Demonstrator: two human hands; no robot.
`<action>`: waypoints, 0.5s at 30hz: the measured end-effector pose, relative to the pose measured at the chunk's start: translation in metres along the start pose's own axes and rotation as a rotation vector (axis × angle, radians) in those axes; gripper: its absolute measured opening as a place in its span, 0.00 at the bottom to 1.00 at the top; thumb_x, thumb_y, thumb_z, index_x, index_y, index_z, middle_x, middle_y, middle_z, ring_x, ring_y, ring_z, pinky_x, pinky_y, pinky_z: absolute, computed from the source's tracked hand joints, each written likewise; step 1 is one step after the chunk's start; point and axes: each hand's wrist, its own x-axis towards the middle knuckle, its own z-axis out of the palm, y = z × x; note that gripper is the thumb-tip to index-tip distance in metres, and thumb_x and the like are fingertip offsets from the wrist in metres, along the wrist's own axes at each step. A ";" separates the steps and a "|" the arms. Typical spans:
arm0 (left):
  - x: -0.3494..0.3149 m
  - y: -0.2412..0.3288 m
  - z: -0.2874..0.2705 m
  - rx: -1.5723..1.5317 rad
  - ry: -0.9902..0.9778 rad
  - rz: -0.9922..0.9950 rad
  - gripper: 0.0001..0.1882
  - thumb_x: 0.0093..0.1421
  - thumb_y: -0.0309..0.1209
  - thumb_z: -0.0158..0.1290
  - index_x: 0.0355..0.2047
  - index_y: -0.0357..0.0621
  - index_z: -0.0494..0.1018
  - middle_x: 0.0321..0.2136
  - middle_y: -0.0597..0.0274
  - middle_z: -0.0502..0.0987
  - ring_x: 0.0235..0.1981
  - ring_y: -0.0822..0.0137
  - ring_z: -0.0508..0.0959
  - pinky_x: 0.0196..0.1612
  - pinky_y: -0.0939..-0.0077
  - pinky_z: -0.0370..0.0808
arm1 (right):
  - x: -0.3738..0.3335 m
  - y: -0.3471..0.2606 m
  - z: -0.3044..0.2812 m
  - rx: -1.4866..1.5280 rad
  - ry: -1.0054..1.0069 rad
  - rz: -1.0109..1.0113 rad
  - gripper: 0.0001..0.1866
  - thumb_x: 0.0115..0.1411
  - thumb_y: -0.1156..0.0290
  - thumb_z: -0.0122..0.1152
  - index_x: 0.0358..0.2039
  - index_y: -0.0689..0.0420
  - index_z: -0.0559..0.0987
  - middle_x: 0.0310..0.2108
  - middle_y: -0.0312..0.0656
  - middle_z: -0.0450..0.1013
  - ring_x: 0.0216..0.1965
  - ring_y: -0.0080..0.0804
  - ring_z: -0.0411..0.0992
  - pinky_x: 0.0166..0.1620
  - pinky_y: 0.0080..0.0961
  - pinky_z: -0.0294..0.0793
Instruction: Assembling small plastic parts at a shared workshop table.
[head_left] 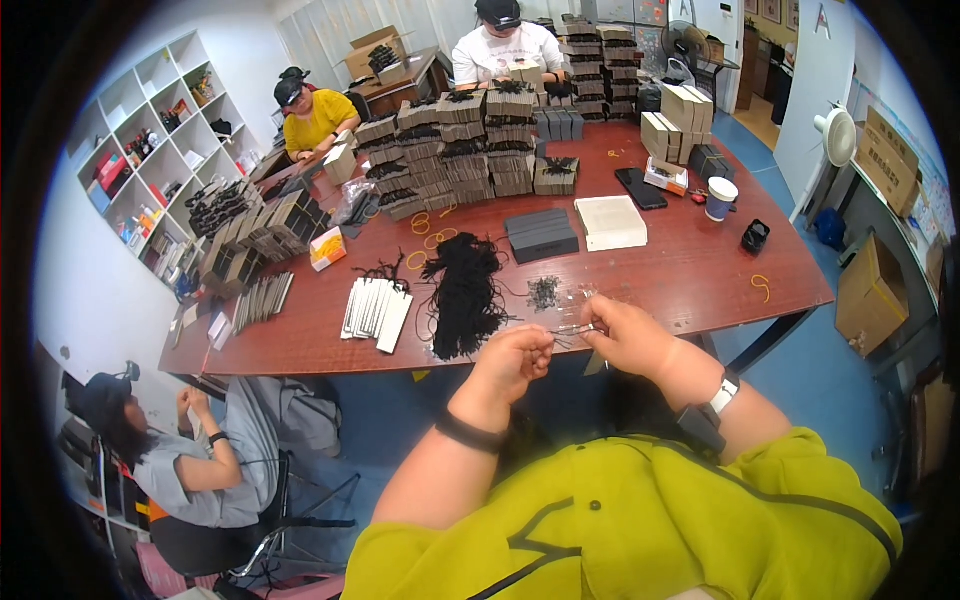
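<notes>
At the table's near edge, my left hand (515, 365) is closed in a pinch on one end of a thin black cord (566, 333). My right hand (632, 335) pinches the cord's other end, so it runs between both hands. A small pale, shiny piece shows at my right fingertips, too small to name. Just beyond my hands lies a little heap of small dark pieces (543, 292). A large tangled bundle of black cords (465, 295) rests left of it, beside a stack of white tags (376, 314) with black cords at their tops.
Tall stacks of strung grey-brown tags (460, 140) stand across the red-brown table (690, 280). Dark card stacks (541, 236), a white card stack (611, 222), a phone (641, 188) and a paper cup (720, 199) lie beyond. Several people sit around it, one (215, 460) at left.
</notes>
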 end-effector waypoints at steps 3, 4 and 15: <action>0.003 0.001 -0.007 0.152 -0.017 0.016 0.03 0.53 0.25 0.53 0.23 0.42 0.71 0.17 0.66 0.70 0.17 0.74 0.67 0.21 0.83 0.64 | 0.001 0.002 -0.003 -0.035 -0.082 0.005 0.07 0.53 0.73 0.59 0.32 0.57 0.74 0.23 0.43 0.72 0.25 0.32 0.72 0.30 0.25 0.70; 0.003 0.001 -0.010 0.242 -0.042 0.038 0.03 0.53 0.25 0.53 0.23 0.42 0.72 0.17 0.65 0.71 0.17 0.74 0.67 0.21 0.83 0.63 | 0.002 0.002 -0.004 -0.019 -0.113 0.040 0.06 0.52 0.73 0.60 0.31 0.58 0.75 0.24 0.43 0.72 0.26 0.32 0.72 0.31 0.24 0.70; 0.000 0.012 -0.014 0.453 -0.028 0.102 0.03 0.51 0.25 0.55 0.23 0.40 0.73 0.17 0.67 0.72 0.17 0.77 0.67 0.21 0.85 0.62 | 0.010 0.014 -0.009 0.180 -0.385 0.245 0.11 0.60 0.64 0.54 0.30 0.58 0.77 0.21 0.34 0.71 0.25 0.20 0.65 0.32 0.21 0.68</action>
